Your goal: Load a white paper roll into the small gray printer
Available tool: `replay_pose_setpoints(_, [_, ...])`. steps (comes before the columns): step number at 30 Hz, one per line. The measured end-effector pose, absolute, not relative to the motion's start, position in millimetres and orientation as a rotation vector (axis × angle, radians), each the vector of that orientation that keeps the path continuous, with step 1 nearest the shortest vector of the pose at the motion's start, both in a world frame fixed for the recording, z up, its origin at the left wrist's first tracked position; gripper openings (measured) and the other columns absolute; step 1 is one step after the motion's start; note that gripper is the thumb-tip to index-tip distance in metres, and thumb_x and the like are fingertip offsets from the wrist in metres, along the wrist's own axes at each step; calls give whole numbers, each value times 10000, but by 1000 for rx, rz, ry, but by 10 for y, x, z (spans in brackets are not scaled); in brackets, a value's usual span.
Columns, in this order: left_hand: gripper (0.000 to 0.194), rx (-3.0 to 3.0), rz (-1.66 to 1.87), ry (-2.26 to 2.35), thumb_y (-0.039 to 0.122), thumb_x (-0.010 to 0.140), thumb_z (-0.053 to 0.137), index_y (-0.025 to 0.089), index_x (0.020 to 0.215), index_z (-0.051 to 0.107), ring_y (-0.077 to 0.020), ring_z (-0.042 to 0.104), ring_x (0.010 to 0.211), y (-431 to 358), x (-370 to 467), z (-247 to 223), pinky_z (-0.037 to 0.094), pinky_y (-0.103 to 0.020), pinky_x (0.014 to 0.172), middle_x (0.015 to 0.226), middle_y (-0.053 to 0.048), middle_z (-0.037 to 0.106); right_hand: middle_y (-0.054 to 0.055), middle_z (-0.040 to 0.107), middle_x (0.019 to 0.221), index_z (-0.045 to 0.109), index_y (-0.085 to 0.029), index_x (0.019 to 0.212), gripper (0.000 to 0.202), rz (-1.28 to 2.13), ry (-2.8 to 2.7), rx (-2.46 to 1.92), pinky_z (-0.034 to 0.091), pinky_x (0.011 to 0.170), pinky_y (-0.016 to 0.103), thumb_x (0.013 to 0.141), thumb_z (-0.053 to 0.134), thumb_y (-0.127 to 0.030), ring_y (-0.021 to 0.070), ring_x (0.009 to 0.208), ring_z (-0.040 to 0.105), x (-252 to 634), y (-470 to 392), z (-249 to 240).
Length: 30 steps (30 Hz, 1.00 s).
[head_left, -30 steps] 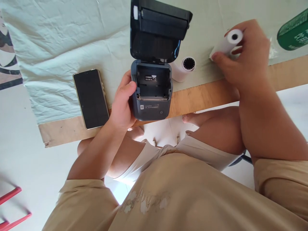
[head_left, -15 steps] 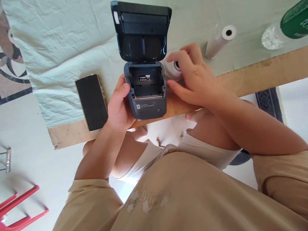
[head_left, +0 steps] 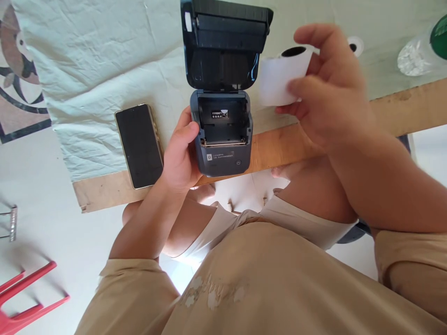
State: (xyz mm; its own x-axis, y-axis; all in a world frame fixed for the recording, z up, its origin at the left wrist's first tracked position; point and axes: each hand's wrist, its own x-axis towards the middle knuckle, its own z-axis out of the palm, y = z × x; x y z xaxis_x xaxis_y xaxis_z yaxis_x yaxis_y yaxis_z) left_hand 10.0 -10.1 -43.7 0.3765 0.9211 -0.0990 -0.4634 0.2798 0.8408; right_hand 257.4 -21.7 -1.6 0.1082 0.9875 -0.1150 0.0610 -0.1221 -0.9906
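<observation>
A dark grey label printer (head_left: 223,160) stands near the table's front edge, its black lid (head_left: 223,51) swung up and back. The paper bay inside holds no roll, and a small printed sticker shows on its back wall. My left hand (head_left: 181,158) grips the printer's left side, thumb at the upper rim. To the right of the lid, my right hand (head_left: 331,88) holds a white paper roll (head_left: 277,81) with a dark core, its outer end partly loose. Behind that hand a second white roll (head_left: 356,45) is mostly hidden.
A smartphone (head_left: 139,146) with a dark screen lies left of the printer. Near the far right is a clear plastic bottle (head_left: 415,56) with a green label. A pale green cloth (head_left: 87,93) covers the table behind a bare wooden edge (head_left: 104,188). Red stool legs (head_left: 31,288) show lower left.
My right hand has picked up the white paper roll from beside the printer and moved it up and right. The printer and my left hand appear slightly further right in view.
</observation>
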Motion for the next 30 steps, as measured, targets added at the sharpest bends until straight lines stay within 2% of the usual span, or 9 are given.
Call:
replay_pose_setpoints(3, [306, 808, 1025, 662, 526, 984, 661, 260, 1107, 751, -196, 738, 879, -103, 101, -416, 610, -390, 941, 1033, -3, 799, 6, 588, 976, 626, -280, 1051, 304, 1357, -761, -1296, 517, 577, 251, 788, 752, -196, 152, 842, 583, 2548, -204, 4])
replay_pose_setpoints(7, [299, 800, 1006, 726, 530, 981, 664, 269, 1098, 750, -201, 741, 908, -119, 112, -358, 598, -363, 866, 1053, -12, 780, -28, 548, 851, 665, -232, 1077, 253, 1465, -807, -1288, 483, 543, 187, 865, 746, -120, 90, 714, 533, 2479, -255, 44])
replay_pose_setpoints(11, [322, 801, 1006, 716, 520, 972, 678, 269, 1158, 757, -208, 749, 986, -119, 116, -350, 595, -338, 822, 1112, -15, 794, -25, 598, 923, 663, -253, 1182, 308, 1534, -753, -1312, 595, 601, 223, 888, 733, -194, 107, 760, 614, 2477, -269, 58])
replay_pose_setpoints(16, [289, 758, 1016, 678, 464, 988, 664, 255, 1147, 784, -181, 747, 939, -112, 113, -367, 601, -320, 802, 1080, 0, 812, 52, 666, 963, 705, -255, 991, 219, 1600, -637, -1354, 565, 573, 268, 805, 766, -353, 186, 856, 660, 2525, -220, 58])
replay_pose_setpoints(19, [286, 767, 1018, 668, 460, 994, 654, 254, 1140, 788, -183, 744, 922, -111, 112, -367, 606, -325, 792, 1067, 1, 816, 25, 640, 866, 730, -301, 1011, 257, 1546, -702, -1394, 558, 603, 276, 772, 824, -304, 192, 866, 654, 2528, -222, 54])
replay_pose_setpoints(21, [283, 769, 1019, 659, 440, 994, 640, 255, 1152, 786, -181, 750, 939, -109, 112, -371, 611, -321, 791, 1075, 4, 815, -3, 625, 815, 708, -322, 1086, 409, 1553, -736, -1353, 578, 634, 307, 714, 852, -233, 195, 817, 648, 2536, -216, 23])
replay_pose_setpoints(24, [307, 786, 1018, 649, 475, 991, 632, 268, 1161, 781, -196, 759, 986, -104, 111, -384, 621, -338, 798, 1100, 2, 818, -14, 687, 933, 650, -338, 1179, 585, 1580, -713, -1293, 601, 672, 332, 658, 850, -164, 202, 865, 690, 2573, -181, -57])
replay_pose_setpoints(26, [301, 800, 1016, 654, 495, 996, 634, 288, 1161, 778, -213, 755, 977, -102, 108, -389, 623, -371, 829, 1101, 14, 824, 3, 713, 1018, 645, -322, 1174, 526, 1598, -677, -1291, 600, 674, 307, 697, 827, -199, 198, 927, 715, 2598, -157, -101])
replay_pose_setpoints(30, [299, 805, 1005, 671, 513, 996, 652, 298, 1154, 787, -235, 745, 991, -111, 101, -382, 603, -400, 883, 1128, 16, 831, 45, 732, 1058, 656, -261, 1090, 341, 1585, -666, -1279, 591, 654, 257, 813, 812, -383, 184, 955, 732, 2589, -165, -110])
